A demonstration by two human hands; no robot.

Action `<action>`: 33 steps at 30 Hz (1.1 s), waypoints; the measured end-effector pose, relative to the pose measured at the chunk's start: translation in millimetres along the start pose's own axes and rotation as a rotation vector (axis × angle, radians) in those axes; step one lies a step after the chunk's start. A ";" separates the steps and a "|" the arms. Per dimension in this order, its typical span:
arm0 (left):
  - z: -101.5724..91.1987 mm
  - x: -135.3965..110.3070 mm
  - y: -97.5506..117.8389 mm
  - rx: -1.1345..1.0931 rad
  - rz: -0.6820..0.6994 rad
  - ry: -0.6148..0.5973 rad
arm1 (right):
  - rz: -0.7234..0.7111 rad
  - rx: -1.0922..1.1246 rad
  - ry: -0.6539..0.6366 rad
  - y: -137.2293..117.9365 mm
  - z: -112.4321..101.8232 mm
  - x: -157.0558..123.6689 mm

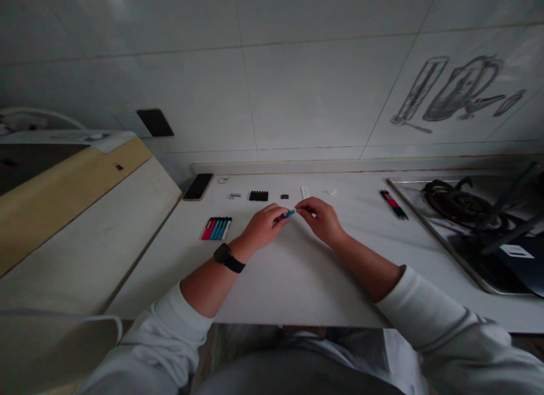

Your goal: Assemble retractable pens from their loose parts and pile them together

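Observation:
My left hand (266,223) is closed around a short blue pen barrel (289,213), which points up toward the right. The thumb and fingers of my right hand (319,216) are pinched together at the barrel's upper end; whatever they hold is too small to make out. Left of my hands lies a row of red, blue and white pen barrels (216,228) with black ends. Beyond my hands, pen parts form a line: small metal springs (234,196), black tubes (259,196), small black pieces (284,196), thin white sticks (304,192) and small clear or white bits (330,191).
Several red and black pens (394,204) lie at the right, beside a metal-edged gas stove (465,205). A phone (198,187) rests at the back left near a thin ring (222,181). A pale cabinet (106,213) borders the white table on the left; a tiled wall stands behind.

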State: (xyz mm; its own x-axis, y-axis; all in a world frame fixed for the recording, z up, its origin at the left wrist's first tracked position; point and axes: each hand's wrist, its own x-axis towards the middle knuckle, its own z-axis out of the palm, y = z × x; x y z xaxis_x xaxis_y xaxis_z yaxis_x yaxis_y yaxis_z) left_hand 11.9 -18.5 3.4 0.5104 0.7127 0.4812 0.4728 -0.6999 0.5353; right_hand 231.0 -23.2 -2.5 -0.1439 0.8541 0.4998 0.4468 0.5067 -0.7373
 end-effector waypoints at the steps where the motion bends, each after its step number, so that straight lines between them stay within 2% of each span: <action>1: 0.0 0.0 0.0 0.004 0.001 -0.005 | -0.009 -0.024 0.004 0.1 -1.4 0.2; 7: 0.0 0.0 1.4 0.011 0.006 -0.020 | -0.130 -0.086 -0.051 -2.8 -7.1 0.2; 14: -1.1 0.3 2.4 0.044 0.005 -0.015 | -0.224 -0.100 0.014 -1.9 -8.4 0.5; 24: -0.2 0.0 0.8 0.034 0.031 -0.031 | -0.079 -0.026 -0.039 2.3 -3.0 -2.2; 29: 1.5 -1.1 -1.3 0.018 0.033 -0.035 | -0.056 0.117 -0.082 4.1 0.5 -3.6; 33: 1.5 -1.3 -1.0 -0.019 0.002 0.024 | -0.019 0.169 -0.115 4.9 1.7 -4.7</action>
State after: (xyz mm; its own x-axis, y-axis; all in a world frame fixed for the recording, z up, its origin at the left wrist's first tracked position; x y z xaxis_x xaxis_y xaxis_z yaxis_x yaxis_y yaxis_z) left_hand 11.9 -18.8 1.3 0.4939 0.7126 0.4982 0.4580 -0.7003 0.5475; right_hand 232.3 -24.5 -9.2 -0.2553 0.8470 0.4663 0.2901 0.5272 -0.7987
